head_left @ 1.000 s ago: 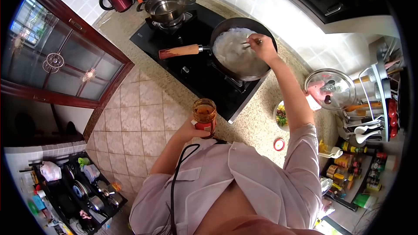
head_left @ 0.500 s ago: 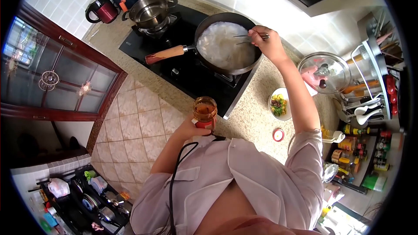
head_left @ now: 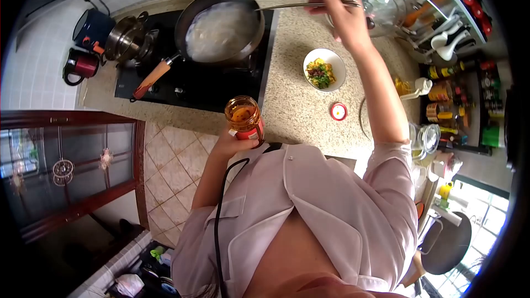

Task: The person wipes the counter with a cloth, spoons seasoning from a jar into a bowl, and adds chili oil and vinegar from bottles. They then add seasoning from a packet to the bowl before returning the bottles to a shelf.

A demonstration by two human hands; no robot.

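Left of the right hand, the pan of cloudy liquid seems to have a pause in stirring, because this hand, clamped on the metal chopsticks, has drawn away over the counter, while the left hand stays closed around the jar.
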